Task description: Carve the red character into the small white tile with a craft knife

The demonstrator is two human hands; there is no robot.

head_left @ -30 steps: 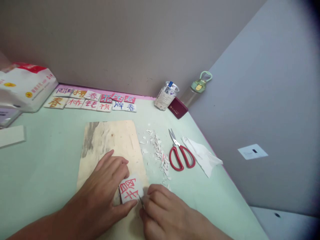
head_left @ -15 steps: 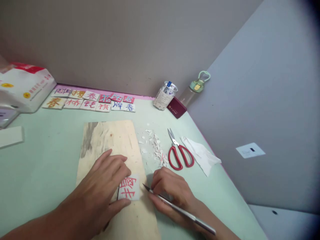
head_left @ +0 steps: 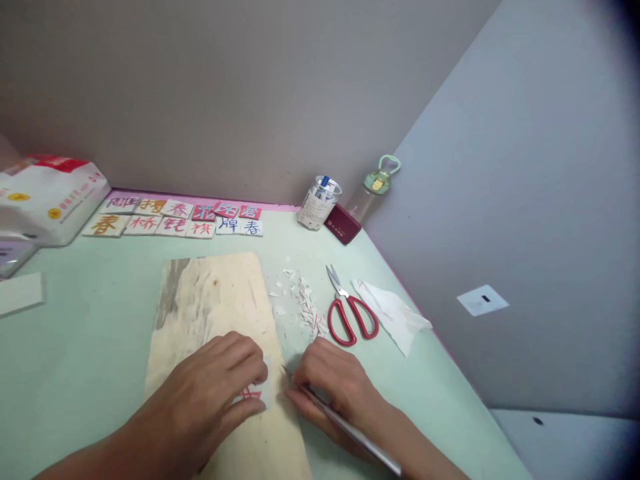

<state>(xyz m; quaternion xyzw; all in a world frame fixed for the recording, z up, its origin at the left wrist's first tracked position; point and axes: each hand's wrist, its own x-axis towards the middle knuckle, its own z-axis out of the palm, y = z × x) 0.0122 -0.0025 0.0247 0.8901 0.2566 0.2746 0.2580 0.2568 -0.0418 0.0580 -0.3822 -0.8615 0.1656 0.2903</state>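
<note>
My left hand (head_left: 210, 390) lies flat over a small white tile with red strokes (head_left: 256, 394), pressing it onto a pale wooden board (head_left: 210, 300); most of the tile is hidden under the fingers. My right hand (head_left: 333, 387) grips a thin metal craft knife (head_left: 350, 430) like a pen, its tip close to the tile's right edge. A heap of white shavings (head_left: 303, 308) lies just right of the board.
Red-handled scissors (head_left: 350, 317) and a crumpled tissue (head_left: 393, 313) lie to the right. A row of carved character tiles (head_left: 175, 219) runs along the back wall, with a jar (head_left: 316, 203), a dark red case (head_left: 343, 225), a green-capped bottle (head_left: 373, 190) and a white bag (head_left: 50, 193).
My left hand slid over the tile and now covers most of it. My right hand turned the knife out from the tile's edge, then drew in close again. The view tilted slightly.
</note>
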